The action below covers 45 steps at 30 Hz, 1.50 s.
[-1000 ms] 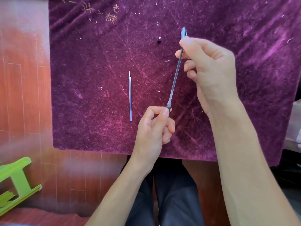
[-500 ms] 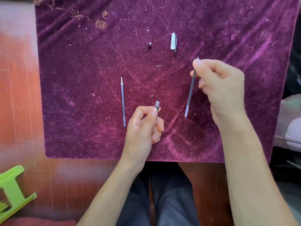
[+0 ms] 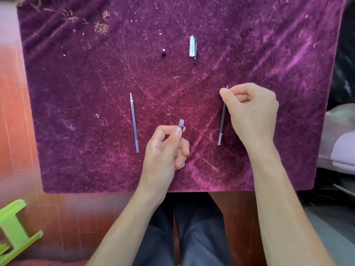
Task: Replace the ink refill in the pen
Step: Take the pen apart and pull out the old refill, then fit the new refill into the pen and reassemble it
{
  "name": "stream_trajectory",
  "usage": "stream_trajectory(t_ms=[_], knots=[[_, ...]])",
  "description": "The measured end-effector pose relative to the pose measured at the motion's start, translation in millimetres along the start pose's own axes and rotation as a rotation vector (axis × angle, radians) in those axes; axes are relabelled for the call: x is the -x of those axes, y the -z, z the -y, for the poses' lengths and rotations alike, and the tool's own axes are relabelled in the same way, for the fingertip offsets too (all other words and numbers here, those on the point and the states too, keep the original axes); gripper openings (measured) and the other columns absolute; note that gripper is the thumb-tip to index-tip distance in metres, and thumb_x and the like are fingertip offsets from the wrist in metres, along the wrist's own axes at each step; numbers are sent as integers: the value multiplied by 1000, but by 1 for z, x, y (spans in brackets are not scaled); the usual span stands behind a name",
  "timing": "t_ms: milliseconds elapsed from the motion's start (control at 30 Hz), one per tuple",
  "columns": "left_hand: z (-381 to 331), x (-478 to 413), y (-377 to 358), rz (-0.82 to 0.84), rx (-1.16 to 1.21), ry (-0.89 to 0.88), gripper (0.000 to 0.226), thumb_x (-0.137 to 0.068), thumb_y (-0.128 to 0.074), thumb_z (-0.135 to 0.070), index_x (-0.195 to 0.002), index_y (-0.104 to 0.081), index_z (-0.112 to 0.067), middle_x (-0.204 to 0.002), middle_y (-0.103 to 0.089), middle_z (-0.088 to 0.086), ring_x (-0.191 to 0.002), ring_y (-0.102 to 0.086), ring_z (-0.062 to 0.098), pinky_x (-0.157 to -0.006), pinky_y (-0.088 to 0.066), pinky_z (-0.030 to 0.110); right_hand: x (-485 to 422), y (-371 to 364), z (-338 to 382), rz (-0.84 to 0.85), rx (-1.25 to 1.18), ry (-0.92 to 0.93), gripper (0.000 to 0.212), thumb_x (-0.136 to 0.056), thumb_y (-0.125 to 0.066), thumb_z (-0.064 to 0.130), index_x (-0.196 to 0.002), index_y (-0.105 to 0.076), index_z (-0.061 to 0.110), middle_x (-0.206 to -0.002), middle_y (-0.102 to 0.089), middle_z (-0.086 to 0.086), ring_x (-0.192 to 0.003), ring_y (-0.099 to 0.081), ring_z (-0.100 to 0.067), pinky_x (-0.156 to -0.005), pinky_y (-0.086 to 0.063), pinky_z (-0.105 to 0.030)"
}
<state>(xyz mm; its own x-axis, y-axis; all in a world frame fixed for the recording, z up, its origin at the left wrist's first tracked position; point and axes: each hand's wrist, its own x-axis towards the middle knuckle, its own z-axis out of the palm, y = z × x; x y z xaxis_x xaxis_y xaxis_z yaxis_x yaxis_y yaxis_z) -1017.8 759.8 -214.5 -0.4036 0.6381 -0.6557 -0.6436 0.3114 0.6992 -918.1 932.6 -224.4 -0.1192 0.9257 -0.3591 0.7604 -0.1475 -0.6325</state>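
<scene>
My left hand (image 3: 165,150) grips the pen barrel (image 3: 181,124). Its clear threaded end sticks up above my thumb, and the rest is hidden in my fist. My right hand (image 3: 249,112) pinches the top of a thin refill (image 3: 221,125), which slants down over the purple velvet cloth (image 3: 86,83), to the right of the barrel. A second refill (image 3: 134,121) lies on the cloth left of my left hand, tip pointing away from me. The clear pen cap (image 3: 192,46) and a small black piece (image 3: 163,53) lie farther back.
The cloth covers a small table whose near edge is just above my knees. A green plastic stool (image 3: 15,227) stands on the wooden floor at lower left. Pale fabric (image 3: 342,143) lies off the table's right edge.
One second ago the refill still ran into the barrel at my left hand. My right hand has pulled it free, carried it right and lowered it toward the cloth. My left hand barely moved.
</scene>
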Motion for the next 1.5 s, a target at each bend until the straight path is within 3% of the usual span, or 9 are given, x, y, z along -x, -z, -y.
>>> stream_trajectory(t_ms=[300,433,567,667,767,933,1200,1500], knots=[[0,0,-3,6,-3,-4,16,-96,-57,-39,-89,-61,-26,-69,-60,7,-45,-38,8,-46,-36,18,1,-1,3,-5,62,12,17,-90,-76,47,-83,-75,32,-71,-71,16,-70,-69,1,-67,-52,-17],[0,1,-3,10,6,-7,15,-96,-57,-39,-89,-61,-25,-69,-60,7,-45,-39,8,-46,-36,18,2,2,4,-16,68,44,26,-90,-75,53,-87,-78,27,-73,-71,16,-72,-71,-3,-76,-57,-25],[-4,6,0,4,-4,-9,15,-97,-56,-38,-90,-62,-26,-69,-61,6,-46,-39,9,-47,-37,18,5,12,17,-104,7,146,23,-92,-73,53,-86,-75,31,-68,-67,22,-63,-66,8,-69,-45,-3],[-9,11,5,-21,-3,-10,15,-100,-54,-34,-90,-61,-25,-68,-61,6,-46,-39,9,-47,-37,18,15,3,38,-40,-34,209,14,-94,-74,40,-86,-76,29,-69,-68,20,-61,-63,10,-64,-45,-2],[-17,16,15,-48,14,-17,16,-101,-53,-31,-89,-61,-25,-67,-61,5,-46,-38,10,-47,-36,19,28,-24,58,132,-7,262,12,-94,-76,34,-88,-79,24,-72,-72,17,-66,-68,0,-66,-50,-9],[-30,25,42,-112,33,-47,15,-102,-52,-30,-94,-62,-22,-67,-60,4,-47,-39,10,-46,-36,21,50,-75,83,320,89,284,17,-93,-77,41,-88,-80,24,-72,-72,13,-70,-69,-6,-77,-60,-34],[-35,31,73,-163,87,-78,15,-101,-54,-30,-90,-61,-23,-68,-60,4,-47,-39,10,-46,-35,20,59,-113,102,352,259,247,28,-88,-80,53,-88,-78,25,-80,-73,8,-86,-74,-21,-82,-59,-40],[-34,33,86,-169,116,-73,15,-102,-53,-30,-92,-59,-20,-68,-60,5,-47,-39,10,-46,-36,20,60,-116,112,348,294,186,27,-88,-82,49,-85,-80,22,-89,-78,0,-92,-76,-26,-88,-60,-43]])
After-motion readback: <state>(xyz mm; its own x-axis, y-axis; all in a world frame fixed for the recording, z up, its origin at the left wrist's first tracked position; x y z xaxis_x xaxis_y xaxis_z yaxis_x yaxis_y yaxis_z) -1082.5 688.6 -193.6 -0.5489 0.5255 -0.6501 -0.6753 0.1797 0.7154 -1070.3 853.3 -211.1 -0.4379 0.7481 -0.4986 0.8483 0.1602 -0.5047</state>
